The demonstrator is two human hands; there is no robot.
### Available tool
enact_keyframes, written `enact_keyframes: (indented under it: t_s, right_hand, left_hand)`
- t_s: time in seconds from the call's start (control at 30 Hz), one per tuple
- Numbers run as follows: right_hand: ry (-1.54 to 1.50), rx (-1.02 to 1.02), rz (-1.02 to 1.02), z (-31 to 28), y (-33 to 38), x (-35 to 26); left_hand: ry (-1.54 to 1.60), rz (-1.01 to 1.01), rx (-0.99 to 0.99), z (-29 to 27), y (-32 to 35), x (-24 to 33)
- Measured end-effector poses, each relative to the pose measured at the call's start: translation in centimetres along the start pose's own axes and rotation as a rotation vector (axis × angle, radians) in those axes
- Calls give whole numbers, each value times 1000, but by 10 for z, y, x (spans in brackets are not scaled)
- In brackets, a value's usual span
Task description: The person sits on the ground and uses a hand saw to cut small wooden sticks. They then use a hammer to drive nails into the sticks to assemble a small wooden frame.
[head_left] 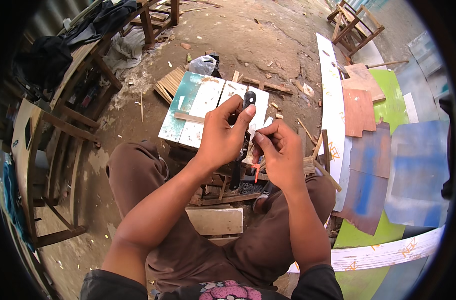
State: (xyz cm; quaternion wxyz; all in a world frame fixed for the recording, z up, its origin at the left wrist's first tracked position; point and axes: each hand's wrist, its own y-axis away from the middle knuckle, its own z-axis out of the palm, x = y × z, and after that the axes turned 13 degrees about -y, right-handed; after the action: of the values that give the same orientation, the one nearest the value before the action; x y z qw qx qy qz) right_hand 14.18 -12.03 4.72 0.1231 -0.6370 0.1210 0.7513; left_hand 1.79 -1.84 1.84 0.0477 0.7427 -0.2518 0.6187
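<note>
My left hand (pixel 224 134) is wrapped around a long black knife (pixel 248 100), which stands nearly upright in front of me with its top end sticking out above my fingers. My right hand (pixel 280 152) is closed beside it, fingertips pinching a small pale sliver against the blade at about mid-length. Something small and orange (pixel 257 168) shows just below my right hand. Both hands are held above my knees, over a low painted white and teal board (pixel 198 105) on the ground.
Wood offcuts and thin sticks (pixel 315 162) lie around my feet. A flat block (pixel 215 220) sits between my legs. Painted sheets (pixel 388 165) lean at the right. Wooden chair frames (pixel 63 130) stand at the left and far back. A plastic bag (pixel 203 65) lies on the dirt.
</note>
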Motion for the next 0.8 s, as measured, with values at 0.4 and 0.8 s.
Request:
enact_keyframes:
  t_s: [0.4, 0.8]
  right_hand:
    - [523, 11, -792, 10, 0, 15]
    - [329, -73, -284, 11, 0, 9]
  left_hand:
    - [-3, 13, 4, -3, 0, 3]
    - [-11, 34, -34, -7, 4, 4]
